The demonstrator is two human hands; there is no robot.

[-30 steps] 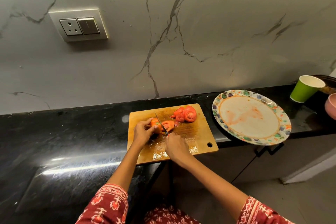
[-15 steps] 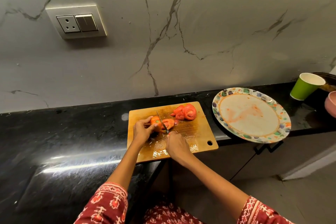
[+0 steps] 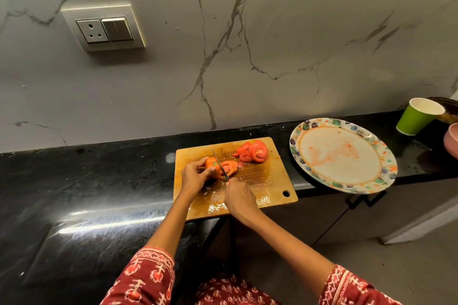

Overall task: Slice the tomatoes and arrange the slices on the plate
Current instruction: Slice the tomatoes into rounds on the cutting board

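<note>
A wooden cutting board lies on the black counter. My left hand holds an orange-red tomato down on the board. My right hand grips a knife whose blade stands in the tomato; a cut slice leans just right of the blade. A heap of red slices sits at the board's far right corner. To the right rests a round plate with a coloured rim, smeared with juice and holding no slices.
A green paper cup stands right of the plate, with a pink bowl at the frame edge. The black counter stretches left. The board's near edge overhangs the counter front. A wall socket is above left.
The knife blade has worked a little further into the tomato. Both hands stay in place on the board; the view has shifted slightly.
</note>
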